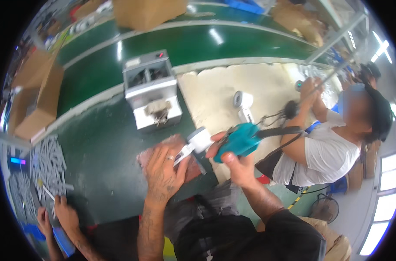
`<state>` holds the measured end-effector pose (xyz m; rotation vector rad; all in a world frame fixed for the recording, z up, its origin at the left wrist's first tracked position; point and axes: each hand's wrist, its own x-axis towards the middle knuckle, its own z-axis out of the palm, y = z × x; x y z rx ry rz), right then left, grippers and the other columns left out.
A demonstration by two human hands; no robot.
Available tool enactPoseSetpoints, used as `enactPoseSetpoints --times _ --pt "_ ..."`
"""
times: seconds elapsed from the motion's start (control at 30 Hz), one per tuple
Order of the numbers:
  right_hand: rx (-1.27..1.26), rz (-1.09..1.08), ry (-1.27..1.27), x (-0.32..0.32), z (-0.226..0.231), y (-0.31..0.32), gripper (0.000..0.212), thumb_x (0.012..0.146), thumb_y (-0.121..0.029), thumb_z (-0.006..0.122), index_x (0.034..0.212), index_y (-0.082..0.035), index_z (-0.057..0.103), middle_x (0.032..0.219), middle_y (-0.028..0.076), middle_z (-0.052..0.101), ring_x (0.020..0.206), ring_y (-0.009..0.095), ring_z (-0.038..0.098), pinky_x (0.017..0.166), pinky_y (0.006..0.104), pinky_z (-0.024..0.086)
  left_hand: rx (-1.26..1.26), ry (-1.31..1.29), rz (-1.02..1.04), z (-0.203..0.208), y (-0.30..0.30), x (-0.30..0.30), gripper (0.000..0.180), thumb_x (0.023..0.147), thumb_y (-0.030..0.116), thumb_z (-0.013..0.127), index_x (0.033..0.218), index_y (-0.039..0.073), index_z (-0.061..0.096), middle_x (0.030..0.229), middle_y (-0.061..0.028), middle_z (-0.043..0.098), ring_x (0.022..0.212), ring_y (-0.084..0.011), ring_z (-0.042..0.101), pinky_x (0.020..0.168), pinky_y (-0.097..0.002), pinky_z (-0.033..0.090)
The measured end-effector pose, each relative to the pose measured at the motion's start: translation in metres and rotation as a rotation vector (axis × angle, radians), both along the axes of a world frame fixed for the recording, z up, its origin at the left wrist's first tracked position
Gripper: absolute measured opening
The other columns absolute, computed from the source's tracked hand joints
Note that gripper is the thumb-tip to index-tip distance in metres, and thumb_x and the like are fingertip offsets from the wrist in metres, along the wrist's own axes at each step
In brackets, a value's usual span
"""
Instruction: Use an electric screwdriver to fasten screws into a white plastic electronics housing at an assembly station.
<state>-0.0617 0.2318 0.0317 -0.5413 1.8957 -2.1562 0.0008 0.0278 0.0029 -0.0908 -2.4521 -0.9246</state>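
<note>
My left hand [164,172] presses a white device [199,140] with a round, drum-like head and a slim handle onto a reddish-brown pad [192,168]. Its fingers lie along the handle, with the thumb on the other side. My right hand [238,167] grips a teal power screwdriver [240,140], its nose pointing left beside the device's head. Whether the tool's tip touches the device cannot be made out. A similar white device [243,101] lies farther off on a cream sheet [211,87].
Beyond the pad stands a grey-and-white screw feeder box [151,87]. Many grey strip-like parts [48,161] lie at the left, near another person's hands [67,213]. At the right, a person in a white shirt [324,152] works beside hanging cables [280,130]. Cardboard boxes [43,95] stand far left.
</note>
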Motion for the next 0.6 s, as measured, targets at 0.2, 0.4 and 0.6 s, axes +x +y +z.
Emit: enactPoseSetpoints --times 0.2,0.4,0.6 --pt "-0.034 -0.043 0.069 -0.009 0.004 0.009 0.067 0.099 -0.051 0.071 0.133 0.005 0.057 0.097 0.009 0.07 0.09 0.017 0.067 0.079 0.0322 0.051 0.037 -0.008 -0.001 0.003 0.007 -0.011 0.027 0.087 0.015 0.079 0.109 0.003 0.071 0.104 -0.0115 0.069 0.096 -0.033 0.066 0.086 -0.0423 0.055" --pt "-0.158 -0.024 0.077 -0.01 0.012 -0.007 0.073 0.101 -0.059 0.066 0.132 0.006 0.057 0.089 0.008 0.064 0.081 0.018 0.064 0.073 0.0327 0.051 0.06 -0.056 -0.005 0.001 0.001 -0.007 0.025 0.089 0.016 0.078 0.109 0.003 0.072 0.101 -0.0104 0.067 0.094 -0.033 0.065 0.085 -0.0441 0.054" --pt "-0.275 0.001 0.152 -0.039 0.039 -0.053 0.087 0.092 -0.077 0.063 0.123 0.005 0.058 0.073 0.006 0.055 0.067 0.019 0.054 0.066 0.0356 0.045 0.058 -0.18 -0.013 0.011 -0.025 -0.016 0.027 0.095 0.025 0.071 0.114 0.006 0.074 0.105 -0.0094 0.066 0.1 -0.0322 0.06 0.093 -0.0457 0.049"
